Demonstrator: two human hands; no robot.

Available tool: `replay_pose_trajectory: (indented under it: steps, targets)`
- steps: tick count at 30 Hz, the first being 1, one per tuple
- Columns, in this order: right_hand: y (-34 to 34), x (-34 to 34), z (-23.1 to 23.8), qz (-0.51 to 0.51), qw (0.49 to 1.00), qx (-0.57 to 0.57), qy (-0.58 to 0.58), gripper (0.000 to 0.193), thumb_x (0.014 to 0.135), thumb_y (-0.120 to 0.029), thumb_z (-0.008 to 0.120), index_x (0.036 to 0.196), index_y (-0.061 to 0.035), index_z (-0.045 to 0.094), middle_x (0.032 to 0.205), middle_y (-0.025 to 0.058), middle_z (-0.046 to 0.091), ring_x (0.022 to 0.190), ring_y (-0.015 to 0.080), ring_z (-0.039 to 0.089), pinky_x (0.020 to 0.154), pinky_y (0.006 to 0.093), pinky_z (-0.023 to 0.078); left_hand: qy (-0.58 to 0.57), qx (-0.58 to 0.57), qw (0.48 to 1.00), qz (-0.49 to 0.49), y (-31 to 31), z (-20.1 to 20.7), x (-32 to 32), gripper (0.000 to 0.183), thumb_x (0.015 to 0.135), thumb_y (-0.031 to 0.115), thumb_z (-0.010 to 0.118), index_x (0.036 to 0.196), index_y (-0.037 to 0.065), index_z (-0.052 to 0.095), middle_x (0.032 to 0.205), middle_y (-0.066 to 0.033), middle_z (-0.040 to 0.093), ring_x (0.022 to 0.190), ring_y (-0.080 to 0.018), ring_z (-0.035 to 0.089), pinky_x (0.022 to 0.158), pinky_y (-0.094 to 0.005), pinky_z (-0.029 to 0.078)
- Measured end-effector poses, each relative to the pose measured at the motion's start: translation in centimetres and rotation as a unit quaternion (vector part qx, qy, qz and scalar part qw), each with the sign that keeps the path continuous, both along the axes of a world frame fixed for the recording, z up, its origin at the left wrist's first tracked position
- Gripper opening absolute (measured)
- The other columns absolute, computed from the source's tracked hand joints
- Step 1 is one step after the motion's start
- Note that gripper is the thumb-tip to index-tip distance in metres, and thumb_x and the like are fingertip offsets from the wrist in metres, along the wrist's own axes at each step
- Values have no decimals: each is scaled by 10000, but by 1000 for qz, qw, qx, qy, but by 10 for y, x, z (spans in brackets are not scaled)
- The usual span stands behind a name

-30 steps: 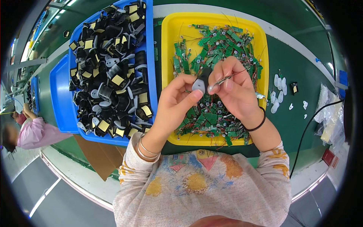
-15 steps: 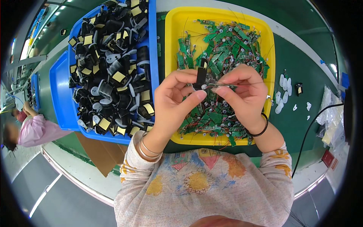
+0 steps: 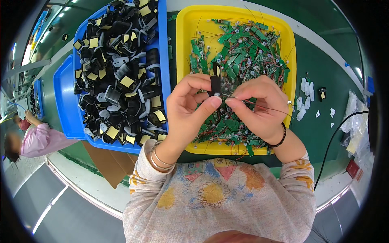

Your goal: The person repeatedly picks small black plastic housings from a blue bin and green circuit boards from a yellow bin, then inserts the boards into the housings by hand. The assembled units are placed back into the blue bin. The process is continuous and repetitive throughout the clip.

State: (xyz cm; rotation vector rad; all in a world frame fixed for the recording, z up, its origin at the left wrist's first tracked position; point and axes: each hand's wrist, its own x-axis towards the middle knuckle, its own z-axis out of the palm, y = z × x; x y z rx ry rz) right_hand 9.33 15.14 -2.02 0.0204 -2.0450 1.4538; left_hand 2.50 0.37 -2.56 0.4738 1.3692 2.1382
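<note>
Over the yellow tray, both my hands meet at chest height. My left hand pinches a black plastic housing upright between thumb and fingers; a pale yellow pad shows near its top. My right hand is closed in a pinch on a thin wired circuit board, its end close against the housing's lower part. Dark and red wires trail from the right fingers toward the tray's right rim. Most of the board is hidden by the fingertips. Beneath the hands lie many green circuit boards with wires.
The yellow tray stands in front of me. To its left, a blue tray is heaped with black housings. White plastic pieces and one black part lie right, near a black cable and plastic bags. Another person sits far left.
My right fingers have shifted slightly left and down, nearer the housing. The board's green strip shows less, and the wires now slant down to the right. The left hand keeps its hold on the housing.
</note>
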Motion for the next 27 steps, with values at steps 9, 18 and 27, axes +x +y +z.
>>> replay_pose_trajectory:
  steps: [9,18,27]
  targets:
    - [0,3,-3,26,997,-65,-14,164,663,-1,730,760,-29,600,704,53,581,583,110,566,507,200,446,49,-1,999,9,0,1,1,256,739,-79,632,967,-30,527,1047,-115,522,969,-174,551,838,-304,498]
    - [-3,2,2,70,991,-93,-68,138,693,-16,711,767,-21,595,704,50,582,575,98,567,518,195,445,68,12,997,24,-3,-1,2,231,752,-100,595,966,-41,530,1049,-132,512,980,-177,536,830,-284,494]
    - [-5,0,5,163,972,-114,-126,176,727,-32,684,868,-13,579,766,64,577,651,132,582,565,230,483,37,14,999,10,-9,2,0,194,764,-96,581,944,-47,527,1016,-125,524,971,-195,530,840,-289,482]
